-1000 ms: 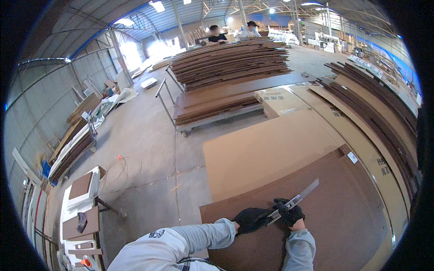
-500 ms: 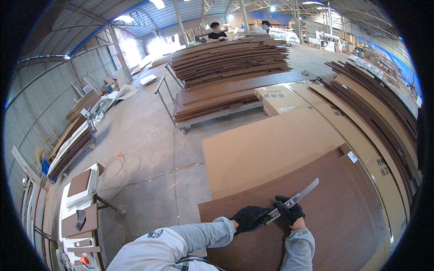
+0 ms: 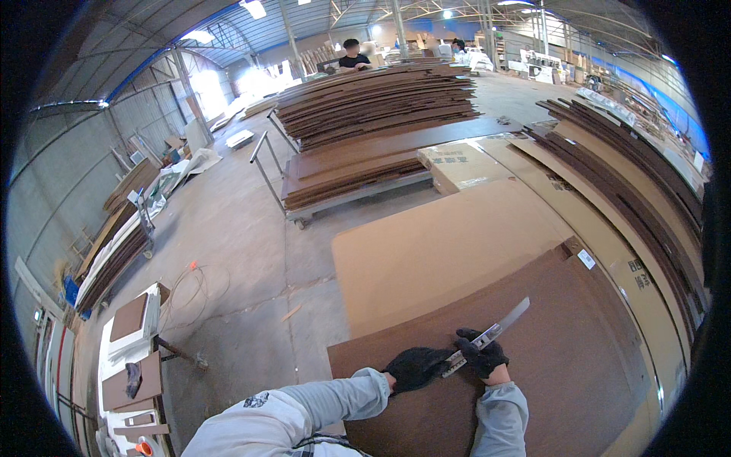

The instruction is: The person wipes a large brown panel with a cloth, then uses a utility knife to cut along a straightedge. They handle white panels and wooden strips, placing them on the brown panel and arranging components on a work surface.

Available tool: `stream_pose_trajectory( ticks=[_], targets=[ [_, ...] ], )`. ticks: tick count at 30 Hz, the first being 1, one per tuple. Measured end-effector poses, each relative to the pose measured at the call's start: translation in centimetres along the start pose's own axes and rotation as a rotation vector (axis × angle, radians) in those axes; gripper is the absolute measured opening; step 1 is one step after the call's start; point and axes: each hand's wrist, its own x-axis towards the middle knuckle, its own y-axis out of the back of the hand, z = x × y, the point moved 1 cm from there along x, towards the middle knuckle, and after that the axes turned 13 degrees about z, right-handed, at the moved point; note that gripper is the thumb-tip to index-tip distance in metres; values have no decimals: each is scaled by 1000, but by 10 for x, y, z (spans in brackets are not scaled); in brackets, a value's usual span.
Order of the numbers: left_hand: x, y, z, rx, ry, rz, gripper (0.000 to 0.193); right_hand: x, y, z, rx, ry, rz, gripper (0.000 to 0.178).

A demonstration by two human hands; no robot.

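Note:
Both my hands wear black gloves, above a large dark brown panel [image 3: 563, 350]. Between them slants a silver utility knife [image 3: 487, 337] with a slotted handle. Its long pale blade, cut at an angle at the tip, points away and to the right. My right hand [image 3: 483, 356] is closed round the middle of the handle. At the handle's near end my left hand [image 3: 417, 369] is closed, its fingertips partly hidden. A small white label [image 3: 585, 259] is stuck near the panel's far right corner.
Brown cardboard [image 3: 449, 244] lies beyond the panel, with long taped cartons [image 3: 609, 251] along the right. Ahead, a wheeled cart [image 3: 365, 199] bears stacked brown boards [image 3: 373, 103]; a person [image 3: 353, 57] stands behind it. At lower left is a bench with white and brown panels [image 3: 131, 318].
My hands and the knife stay in nearly the same pose over the panel. The whole view has shifted slightly, with the surroundings a little further left.

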Motion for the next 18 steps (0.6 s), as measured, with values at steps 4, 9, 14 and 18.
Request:
stream_pose_trajectory(
  ticks=[4, 9, 14, 18],
  targets=[
    [-1, 2, 1, 9, 6, -10, 34, 0, 1, -1, -67, -32, 6, 27],
    [-3, -1, -3, -15, -2, -11, 34, -2, -1, -7, -45, 8, -9, 28],
    [-5, -3, -5, 9, -12, 19, 34, 2, -1, 2, -100, -4, 1, 28],
    [2, 6, 4, -15, 65, -64, 34, 5, 2, 14, -4, -18, 11, 28]
  ],
)
